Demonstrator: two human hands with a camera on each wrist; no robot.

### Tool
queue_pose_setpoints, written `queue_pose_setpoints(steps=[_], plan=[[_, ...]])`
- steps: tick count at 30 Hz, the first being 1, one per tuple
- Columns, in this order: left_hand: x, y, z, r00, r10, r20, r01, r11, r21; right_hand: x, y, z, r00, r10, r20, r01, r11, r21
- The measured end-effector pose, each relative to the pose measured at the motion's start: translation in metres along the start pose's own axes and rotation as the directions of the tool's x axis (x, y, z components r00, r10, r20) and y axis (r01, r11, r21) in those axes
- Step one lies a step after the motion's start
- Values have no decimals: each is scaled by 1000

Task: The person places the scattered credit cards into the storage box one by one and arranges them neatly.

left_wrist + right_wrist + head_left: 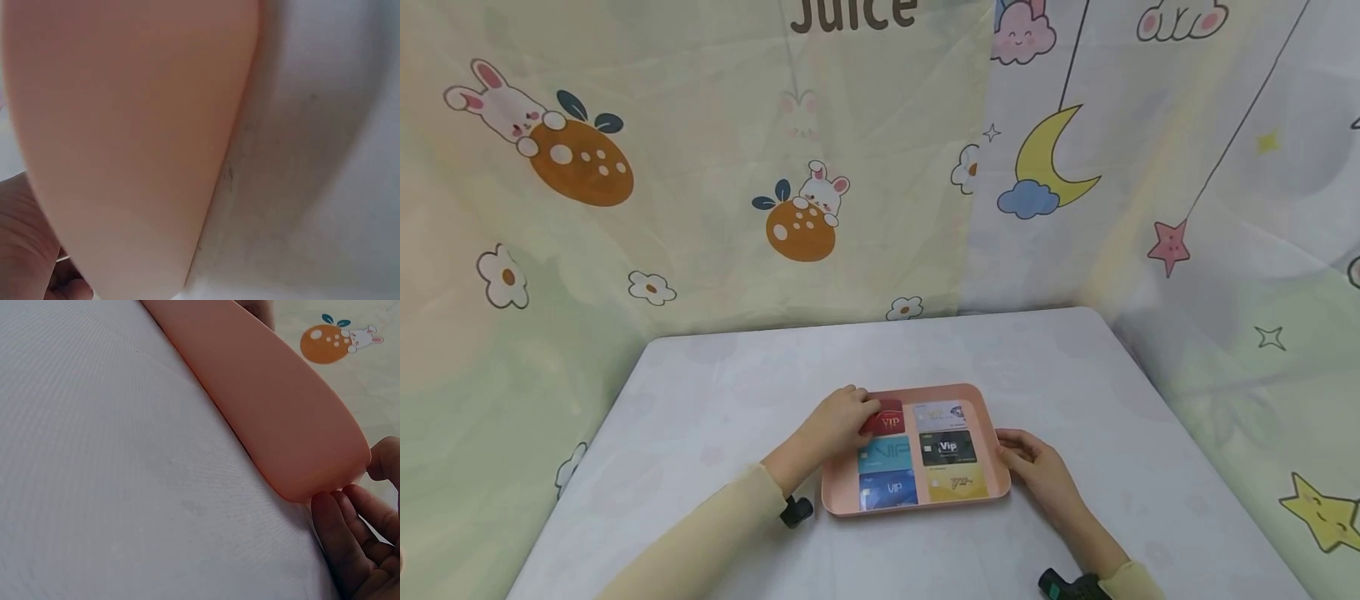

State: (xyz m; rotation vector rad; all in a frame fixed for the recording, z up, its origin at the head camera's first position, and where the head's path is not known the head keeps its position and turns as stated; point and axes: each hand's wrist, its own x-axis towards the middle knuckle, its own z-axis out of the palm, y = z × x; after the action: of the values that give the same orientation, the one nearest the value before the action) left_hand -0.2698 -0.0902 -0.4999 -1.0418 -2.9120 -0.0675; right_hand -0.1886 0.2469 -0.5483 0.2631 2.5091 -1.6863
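A pink tray [904, 450] lies on the white table, with two columns of VIP cards in it. On the left are a red card [891, 419], a teal card [884, 455] and a blue card [887, 490]. On the right are a white card [940, 415], a black card [948, 447] and a gold card [957, 482]. My left hand [841, 421] reaches over the tray's left rim and pinches the red card, covering its left end. With thumb and fingers, my right hand [1037, 471] grips the tray's right rim; the right wrist view shows these fingers [340, 540] at its corner.
The white table [760, 375] extends around the tray on every side. Behind it hangs a printed cloth [715, 208] with rabbits, oranges and a moon. Dark wrist cameras [796, 511] are worn on both wrists.
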Motion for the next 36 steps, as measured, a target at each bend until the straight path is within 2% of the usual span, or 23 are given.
queue_pose_setpoints(steps=[6, 12, 21, 30, 33, 36], plan=[[0, 1, 4, 1000, -14, 24, 14, 1000, -1, -1, -1, 2, 1000, -3, 5, 3, 1000, 6], [-1, 0, 2, 1000, -28, 4, 28, 999, -16, -1, -3, 2, 1000, -16, -3, 16, 1000, -13], [-4, 0, 2, 1000, -11, 4, 11, 1000, -16, -2, -3, 1, 1000, -4, 6, 5, 1000, -26], [-5, -2, 3, 999, -3, -48, 3, 1000, 0, -2, -2, -1, 1000, 12, -7, -12, 999, -37], [-9, -7, 3, 996, 5, -90, -3, 1000, 21, -3, -2, 0, 1000, 22, -1, -22, 999, -26], [-15, -16, 0, 991, -19, -130, 24, 999, 35, -2, -2, -1, 999, 21, 30, -21, 1000, 4]])
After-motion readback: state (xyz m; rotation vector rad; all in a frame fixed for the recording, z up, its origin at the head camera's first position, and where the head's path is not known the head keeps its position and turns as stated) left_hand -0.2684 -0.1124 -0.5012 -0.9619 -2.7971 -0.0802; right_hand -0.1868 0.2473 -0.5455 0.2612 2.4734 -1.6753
